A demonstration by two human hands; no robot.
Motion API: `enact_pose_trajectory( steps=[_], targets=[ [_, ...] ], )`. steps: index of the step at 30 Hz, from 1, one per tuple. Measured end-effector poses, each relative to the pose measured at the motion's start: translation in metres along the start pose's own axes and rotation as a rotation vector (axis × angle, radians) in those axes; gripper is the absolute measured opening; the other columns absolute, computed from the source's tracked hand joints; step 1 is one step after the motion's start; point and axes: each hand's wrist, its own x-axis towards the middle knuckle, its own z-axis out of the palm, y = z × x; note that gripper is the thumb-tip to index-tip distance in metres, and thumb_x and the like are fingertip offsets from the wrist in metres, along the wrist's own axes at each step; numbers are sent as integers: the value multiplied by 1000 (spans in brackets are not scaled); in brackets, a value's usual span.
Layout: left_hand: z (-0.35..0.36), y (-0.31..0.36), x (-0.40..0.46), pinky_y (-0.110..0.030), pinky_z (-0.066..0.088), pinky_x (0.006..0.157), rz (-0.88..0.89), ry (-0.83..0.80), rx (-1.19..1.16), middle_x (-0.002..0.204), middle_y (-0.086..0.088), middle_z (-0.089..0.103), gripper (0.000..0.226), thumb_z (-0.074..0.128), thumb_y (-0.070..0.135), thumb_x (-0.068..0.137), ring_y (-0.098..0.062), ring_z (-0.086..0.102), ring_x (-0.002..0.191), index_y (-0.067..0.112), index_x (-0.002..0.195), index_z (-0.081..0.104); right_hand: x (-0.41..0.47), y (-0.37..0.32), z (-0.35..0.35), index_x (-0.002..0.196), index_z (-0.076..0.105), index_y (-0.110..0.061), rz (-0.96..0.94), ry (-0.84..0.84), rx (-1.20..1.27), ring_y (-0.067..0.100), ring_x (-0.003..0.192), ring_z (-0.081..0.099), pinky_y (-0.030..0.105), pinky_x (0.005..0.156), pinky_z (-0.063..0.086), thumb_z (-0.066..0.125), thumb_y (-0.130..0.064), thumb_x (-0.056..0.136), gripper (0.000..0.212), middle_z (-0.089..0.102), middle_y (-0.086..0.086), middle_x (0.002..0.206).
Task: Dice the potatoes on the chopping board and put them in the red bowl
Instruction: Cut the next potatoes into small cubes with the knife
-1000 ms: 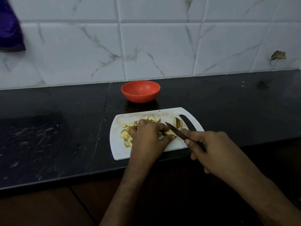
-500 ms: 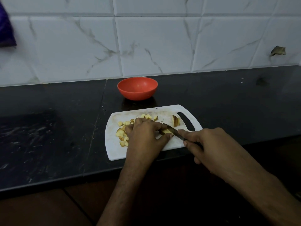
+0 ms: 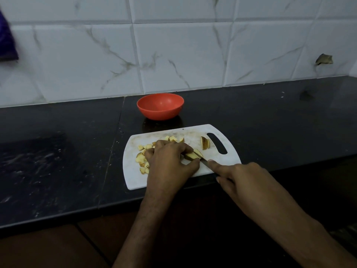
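A white chopping board [image 3: 135, 176] lies on the black counter. My left hand [image 3: 170, 163] holds a potato strip [image 3: 192, 156] down on the board with curled fingers. My right hand [image 3: 243, 180] grips a knife [image 3: 205, 163], forefinger along its back, the blade low against the strip beside my left thumb. Several diced potato pieces [image 3: 142, 158] lie left of my left hand and behind it. An uncut potato wedge [image 3: 204, 143] lies near the board's handle slot. The red bowl [image 3: 160, 106] stands empty behind the board.
The black counter [image 3: 58, 161] runs left and right, its front edge just below the board. A white marbled tile wall [image 3: 183, 55] rises behind the bowl. A purple cloth [image 3: 6, 43] hangs at the far left.
The knife blade has come down and drawn back toward me through the potato strip. My left hand keeps its hold. The view has shifted slightly.
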Motion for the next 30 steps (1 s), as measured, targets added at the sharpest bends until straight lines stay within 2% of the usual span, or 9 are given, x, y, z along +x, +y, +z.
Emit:
enact_pose_trajectory(
  steps=[3,5,8,11,13,18,23,26,30],
  targets=[
    [-1,1,-2,-38,23,101,13,-24,15,107,20,63,32,68,51,85,-8,39,119,37,114,66,-1,5,4,144,34,-55,3,54,64,2,69,49,17,66,43,41,-40,104,44,51,-14,74],
    [-2,2,-3,-42,26,104,30,-46,33,109,20,60,34,65,51,85,-9,38,119,40,117,60,-3,11,8,141,38,-59,-11,88,122,0,72,58,18,71,51,44,-44,102,42,60,-16,80],
    [-3,3,-3,-37,25,97,20,-37,-22,104,21,59,36,68,49,82,-5,40,112,42,114,52,-7,15,7,133,44,-63,-6,171,189,-2,70,64,24,69,57,47,-48,98,38,66,-15,72],
    [-3,2,-4,-35,23,96,14,-23,-29,104,22,58,36,71,50,81,-5,40,111,41,110,52,-9,15,-3,132,49,-59,-3,225,239,-5,62,62,14,56,49,50,-46,98,36,67,-14,66],
    [-3,2,-5,-36,24,99,34,-13,-7,110,22,55,35,70,52,81,-4,39,114,41,110,53,-8,14,-8,134,49,-55,11,233,265,-11,63,59,10,53,43,50,-44,99,37,66,-14,67],
    [-7,-1,-10,-32,19,96,6,63,-86,104,23,60,21,69,41,86,-1,40,112,39,105,61,-4,7,-3,134,49,-57,-6,193,241,-8,64,60,10,54,45,47,-46,100,36,65,-15,66],
    [-6,-1,-12,-31,13,89,-27,74,3,103,22,62,15,69,43,89,-3,35,118,37,103,70,-2,4,7,133,49,-58,-17,150,240,-2,69,64,20,70,56,47,-46,100,36,59,-20,66],
    [-5,-3,-10,-31,13,90,-52,64,-13,104,21,64,18,70,47,87,-4,35,120,38,103,72,-1,4,7,131,50,-59,-16,149,244,-2,67,63,20,69,56,48,-47,99,35,58,-21,63],
    [-4,-2,-9,-37,21,98,-65,64,8,109,20,63,24,71,51,85,-7,37,122,38,105,71,1,2,2,133,48,-60,-28,130,190,0,61,57,15,63,50,45,-45,101,36,51,-20,60]
  ],
)
